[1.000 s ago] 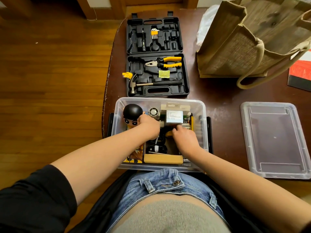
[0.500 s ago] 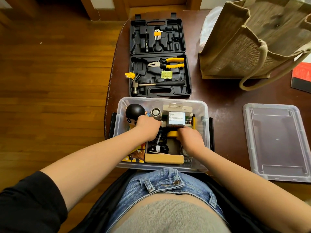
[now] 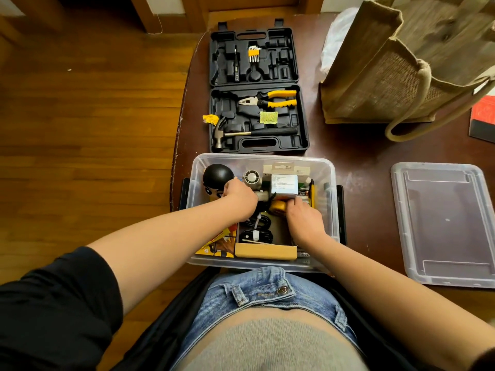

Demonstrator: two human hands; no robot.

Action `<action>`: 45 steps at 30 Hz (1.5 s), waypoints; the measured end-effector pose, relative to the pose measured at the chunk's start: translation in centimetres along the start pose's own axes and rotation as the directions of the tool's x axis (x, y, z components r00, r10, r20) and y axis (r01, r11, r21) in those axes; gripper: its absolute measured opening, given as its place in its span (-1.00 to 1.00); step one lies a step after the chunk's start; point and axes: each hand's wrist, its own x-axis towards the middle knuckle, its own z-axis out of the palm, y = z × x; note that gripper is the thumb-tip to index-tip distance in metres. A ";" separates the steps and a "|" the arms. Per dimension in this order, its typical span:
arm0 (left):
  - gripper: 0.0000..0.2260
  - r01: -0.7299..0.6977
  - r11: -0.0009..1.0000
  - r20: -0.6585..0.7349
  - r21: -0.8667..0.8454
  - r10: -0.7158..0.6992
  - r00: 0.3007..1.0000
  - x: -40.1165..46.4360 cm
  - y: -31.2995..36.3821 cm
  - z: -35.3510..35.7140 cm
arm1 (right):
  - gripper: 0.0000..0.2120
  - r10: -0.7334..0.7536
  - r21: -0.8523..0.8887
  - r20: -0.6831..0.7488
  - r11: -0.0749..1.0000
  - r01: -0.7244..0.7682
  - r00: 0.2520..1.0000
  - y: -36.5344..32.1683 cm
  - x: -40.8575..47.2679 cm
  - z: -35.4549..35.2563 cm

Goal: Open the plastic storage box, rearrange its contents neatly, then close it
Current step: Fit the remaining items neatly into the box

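Observation:
The clear plastic storage box (image 3: 330,199) stands open at the table's near edge, and both my hands are inside it. My left hand (image 3: 239,196) is curled between a black-haired figurine (image 3: 217,174) and a small white fan (image 3: 251,178); what it grips is hidden. My right hand (image 3: 305,220) lies bent over a yellow round item (image 3: 276,206), its fingertips against a white labelled box (image 3: 285,183). Black coiled cables (image 3: 255,231), a wooden block (image 3: 265,251) and a yellow booklet (image 3: 214,247) fill the near part. The box's clear lid (image 3: 444,223) lies flat to the right.
An open black tool case (image 3: 258,89) holding a hammer, pliers and hex keys lies just beyond the box. A jute bag (image 3: 396,70) stands at the back right, and a red and black book (image 3: 483,119) is at the right edge. The table's left edge drops to wooden floor.
My right hand has slid slightly back toward me and then forward again onto the yellow item. My left hand has stayed beside the figurine. The view has tilted a little.

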 end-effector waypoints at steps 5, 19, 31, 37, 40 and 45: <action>-0.59 -0.015 0.998 -0.078 -0.061 0.010 0.997 -0.1 -0.1 0.6 | -0.79 0.010 0.011 0.032 1.000 -0.011 0.999 -0.5 0.2 0.1; -0.59 0.018 0.980 -0.151 -0.197 -0.048 0.987 -0.4 0.0 0.8 | -0.69 -0.048 0.166 -0.155 0.983 0.074 0.987 0.1 -0.6 0.2; -0.64 0.067 0.936 -0.208 -0.344 -0.146 0.967 -1.1 0.4 1.8 | -0.67 -0.084 0.025 -0.082 0.996 0.086 0.993 -0.2 -0.8 0.1; -0.66 0.066 0.865 -0.226 -0.497 -0.203 0.953 -1.8 -0.9 1.1 | -0.78 -0.033 0.226 0.035 0.974 0.024 0.999 1.3 -1.4 -3.2; -0.68 0.005 0.644 -0.218 -0.765 -0.266 0.939 -2.5 -1.5 0.7 | -0.67 -0.082 0.083 0.137 0.994 0.071 0.987 2.8 -1.8 -6.0; -0.83 -0.076 0.046 -0.083 -0.996 -0.179 0.980 -3.0 -0.7 0.7 | -0.82 -0.177 -0.212 0.272 0.948 0.238 0.946 2.3 -2.4 -7.4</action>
